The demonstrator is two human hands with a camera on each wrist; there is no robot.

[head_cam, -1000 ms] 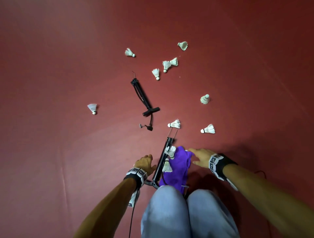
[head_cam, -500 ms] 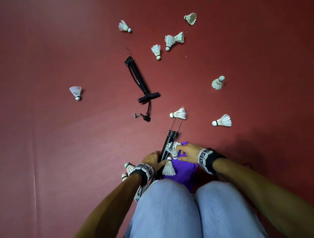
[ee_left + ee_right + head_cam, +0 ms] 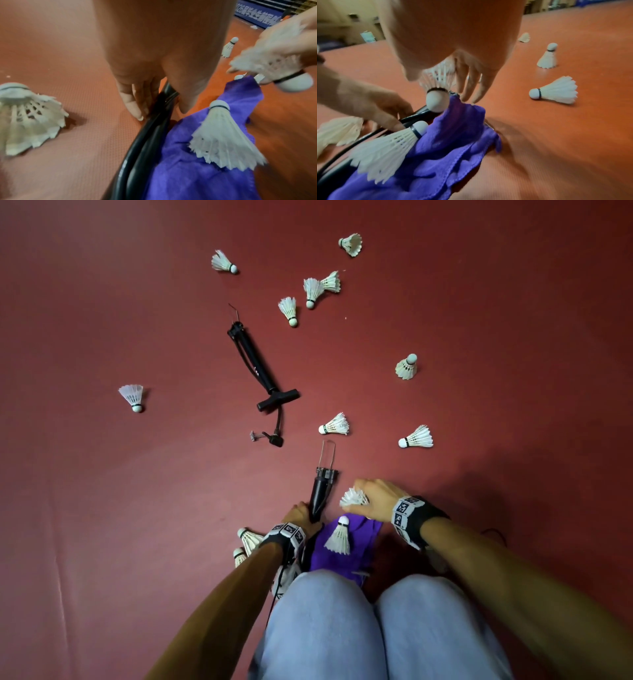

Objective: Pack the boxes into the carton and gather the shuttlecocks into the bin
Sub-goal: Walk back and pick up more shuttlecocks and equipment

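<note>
Right hand [image 3: 375, 501]: now lifted clear of purple cloth [image 3: 356, 542], gripping shuttlecock [image 3: 352, 497]; a second ago flat, empty, on cloth.

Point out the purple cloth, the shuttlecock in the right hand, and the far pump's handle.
purple cloth [image 3: 359, 546]: head view, bare fold.
shuttlecock [image 3: 352, 497]: head view, feather skirt.
pump handle [image 3: 278, 400]: head view, crossbar middle.

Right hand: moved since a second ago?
Yes: the right hand went from the purple cloth's right edge leftward over its far end, now holding a white feather shuttlecock.
</note>
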